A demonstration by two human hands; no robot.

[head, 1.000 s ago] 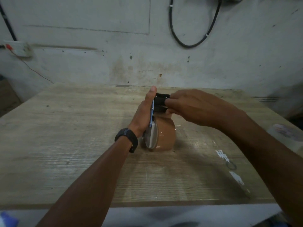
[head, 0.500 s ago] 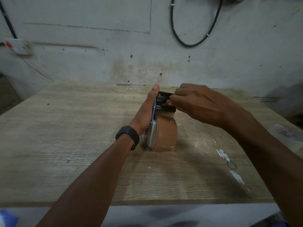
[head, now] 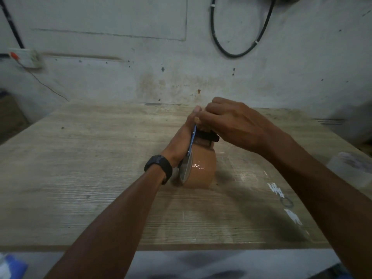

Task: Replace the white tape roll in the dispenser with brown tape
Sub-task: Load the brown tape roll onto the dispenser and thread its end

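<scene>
A brown tape roll point(head: 201, 172) sits in the tape dispenser point(head: 192, 140), standing on edge on the wooden table point(head: 90, 168). The dispenser has a blue metal side plate and a black roller bar point(head: 207, 135) above the roll. My left hand point(head: 183, 137) presses flat against the dispenser's left side, thumb up. My right hand point(head: 231, 123) is over the top front of the dispenser, fingers pinched on the brown tape end above the black bar. The serrated cutter is hidden behind my right fingers. A whitish tape roll point(head: 352, 168) lies blurred at the table's right edge.
The wall rises right behind the table, with a black cable loop point(head: 237, 51) and a white socket point(head: 26, 57) on it. White paint marks and a small ring point(head: 286, 202) lie on the table's right part. A blue object point(head: 10, 266) shows at the bottom left.
My right hand has moved up and forward over the dispenser's top, now covering the serrated cutter, with brown tape drawn up past the black bar. My left hand stays against the side.
</scene>
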